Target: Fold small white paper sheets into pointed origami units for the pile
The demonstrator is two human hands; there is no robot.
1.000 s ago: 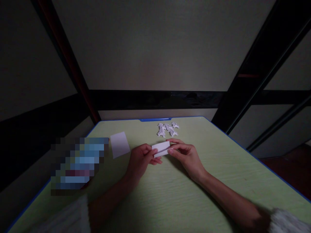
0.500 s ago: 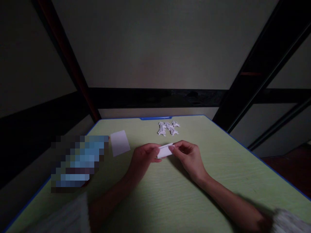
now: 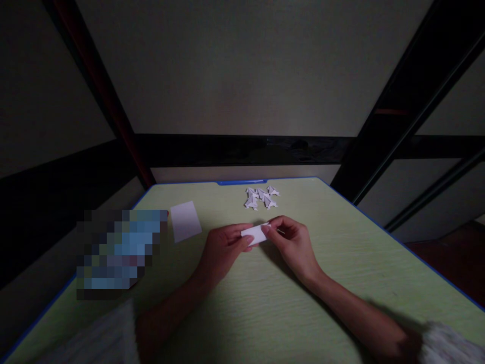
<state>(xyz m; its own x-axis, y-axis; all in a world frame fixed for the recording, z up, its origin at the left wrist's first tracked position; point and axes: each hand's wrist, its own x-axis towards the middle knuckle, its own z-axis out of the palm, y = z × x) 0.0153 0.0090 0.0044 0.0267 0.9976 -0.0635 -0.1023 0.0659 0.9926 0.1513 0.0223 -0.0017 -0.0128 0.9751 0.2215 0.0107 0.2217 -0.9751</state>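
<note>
In my head view, my left hand [image 3: 223,248] and right hand [image 3: 294,243] both pinch a folded white paper [image 3: 256,234], lifted over the middle of the worktop [image 3: 352,263]. Just beyond it sit small white paper figures [image 3: 260,194]; left of my left hand lies a flat white sheet [image 3: 185,221], with a pixelated object [image 3: 131,247] beside it. A blue rim [image 3: 242,182] edges the worktop, close to the wall at the far side; bare surface spreads right of my right hand.

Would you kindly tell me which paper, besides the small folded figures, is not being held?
The flat white sheet lying left of the left hand; the other, a narrow paper strip, is held by that hand and the right hand.
</note>
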